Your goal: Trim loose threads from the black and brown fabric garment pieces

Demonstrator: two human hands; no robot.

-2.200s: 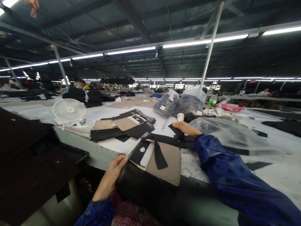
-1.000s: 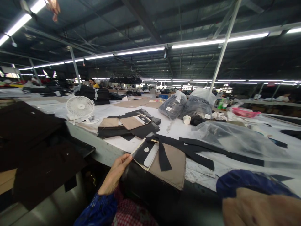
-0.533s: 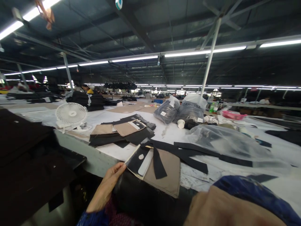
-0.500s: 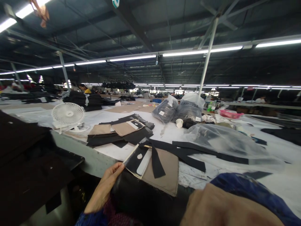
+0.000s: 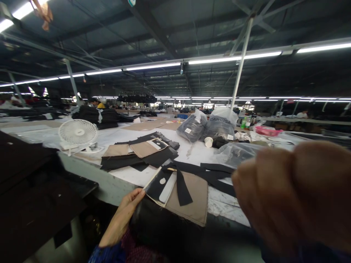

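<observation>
Left hand (image 5: 126, 209) pinches edge of beige-and-black fabric panel (image 5: 195, 193) at worktable (image 5: 117, 183) edge. Right hand (image 5: 289, 193) curled, blurred, close up; I cannot tell grip. Black strip (image 5: 183, 190) on panel, if loose, could slip under tug.

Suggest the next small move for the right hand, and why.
Probably lower the right hand to the dark strip: it slants across the beige panel, while the left hand pinches the fabric piece at its left edge and the right is raised near the camera.
</observation>
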